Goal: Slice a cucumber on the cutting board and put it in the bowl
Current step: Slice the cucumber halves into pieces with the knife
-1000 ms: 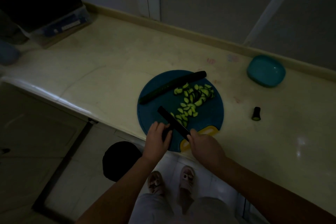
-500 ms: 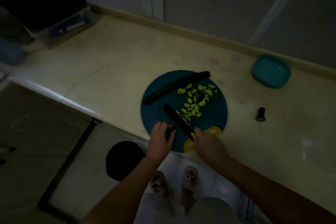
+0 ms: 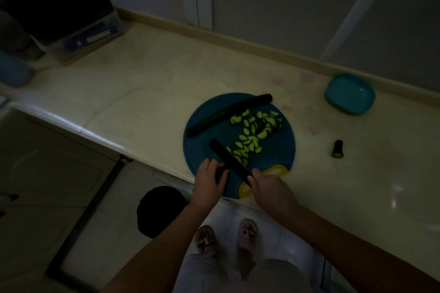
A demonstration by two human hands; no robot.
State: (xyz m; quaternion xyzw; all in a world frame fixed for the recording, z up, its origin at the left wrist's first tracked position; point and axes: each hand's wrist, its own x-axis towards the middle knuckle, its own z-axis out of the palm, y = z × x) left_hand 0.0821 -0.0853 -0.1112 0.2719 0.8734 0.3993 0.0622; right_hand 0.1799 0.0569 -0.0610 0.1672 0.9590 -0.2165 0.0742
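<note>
Nearest, two sandalled feet (image 3: 226, 235) are seen on the tiled floor, with a dark round object (image 3: 162, 210) to their left. Just beyond, at the near rim of the round blue cutting board (image 3: 278, 147), a short dark cucumber piece (image 3: 220, 175) is gripped by the curled fingers of the left hand (image 3: 208, 184). The handle of a black knife (image 3: 228, 158) is clasped in the right hand (image 3: 270, 189), and the blade is laid slantwise, touching or just beside the gripped piece. Pale cucumber slices (image 3: 254, 133) are scattered over the board's middle, and a long uncut cucumber length (image 3: 228, 114) is laid along its far side. A cut stub (image 3: 337, 149) is found on the pale counter (image 3: 142, 93) to the right, well apart from the board. Farthest back, the teal bowl (image 3: 350, 94) is set near the wall, apart from the board and slices
</note>
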